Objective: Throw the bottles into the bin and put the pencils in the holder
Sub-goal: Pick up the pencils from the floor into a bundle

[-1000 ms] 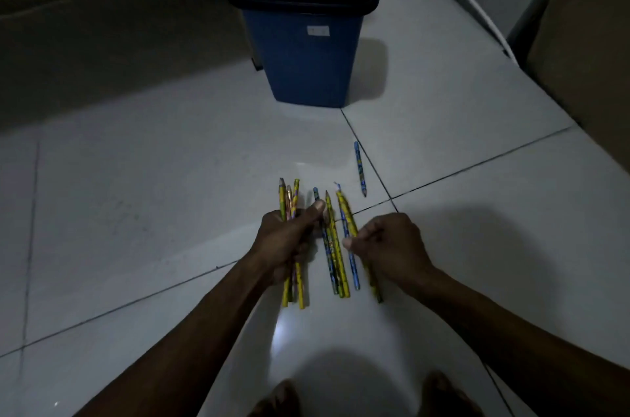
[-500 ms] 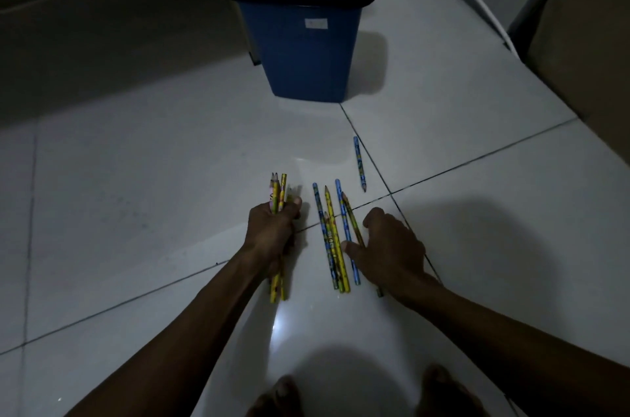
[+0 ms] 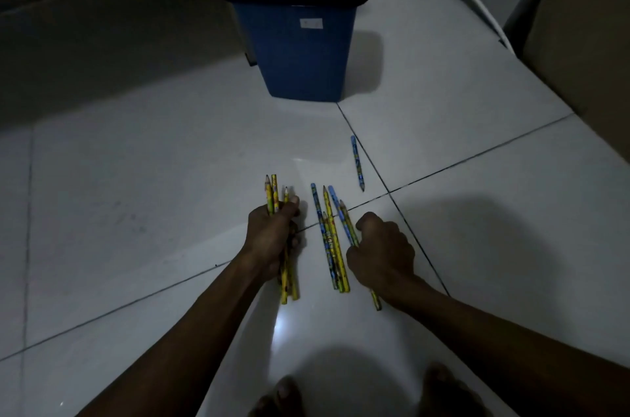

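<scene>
I see one blue bin (image 3: pixel 300 51), lid closed, standing ahead on the tiled floor (image 3: pixel 136 178). My left hand (image 3: pixel 272 239) is fisted around three yellow pencils (image 3: pixel 271 193), likely bundling them for the holder, which I cannot see. My right hand (image 3: pixel 380 253) pinches one of five floor pencils (image 3: pixel 332 246) lying between the hands. One stray blue pencil (image 3: pixel 357 162) lies farther out. No bottles visible.
</scene>
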Demonstrator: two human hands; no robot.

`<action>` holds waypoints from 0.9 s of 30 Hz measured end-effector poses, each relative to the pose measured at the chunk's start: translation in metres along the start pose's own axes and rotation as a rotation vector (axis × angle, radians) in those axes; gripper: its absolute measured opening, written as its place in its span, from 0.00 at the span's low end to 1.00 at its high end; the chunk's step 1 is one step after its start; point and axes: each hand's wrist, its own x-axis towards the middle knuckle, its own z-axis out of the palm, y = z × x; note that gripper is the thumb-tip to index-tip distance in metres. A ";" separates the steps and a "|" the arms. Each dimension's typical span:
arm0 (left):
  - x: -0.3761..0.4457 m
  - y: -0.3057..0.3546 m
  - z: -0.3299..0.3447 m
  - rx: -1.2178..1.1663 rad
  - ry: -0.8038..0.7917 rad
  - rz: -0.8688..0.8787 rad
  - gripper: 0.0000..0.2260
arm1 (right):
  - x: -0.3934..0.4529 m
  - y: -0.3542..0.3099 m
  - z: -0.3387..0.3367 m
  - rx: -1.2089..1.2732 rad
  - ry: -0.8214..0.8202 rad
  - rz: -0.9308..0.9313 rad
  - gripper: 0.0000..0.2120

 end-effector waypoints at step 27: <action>-0.004 0.007 0.007 -0.109 -0.242 0.021 0.11 | 0.017 -0.015 -0.007 0.978 -0.263 0.026 0.07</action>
